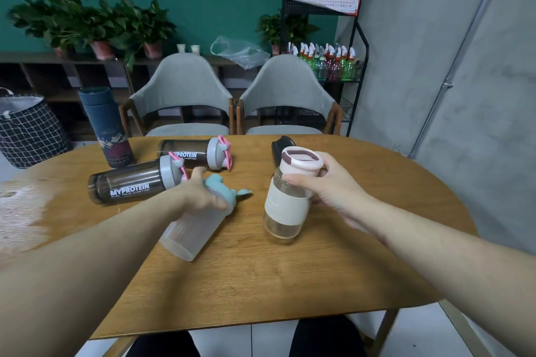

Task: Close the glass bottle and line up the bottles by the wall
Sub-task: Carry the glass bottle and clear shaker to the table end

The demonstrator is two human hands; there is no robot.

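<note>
- While gripping the pink-lidded glass bottle [285, 206] at its neck, right hand [327, 185] closed around it, upright on table [290, 269].
- Left hand [200, 191] wrapped round tilted frosted shaker [191, 229].
- Two dark shakers [130, 182] lying beside; blue flask [106, 127] upright.
</note>
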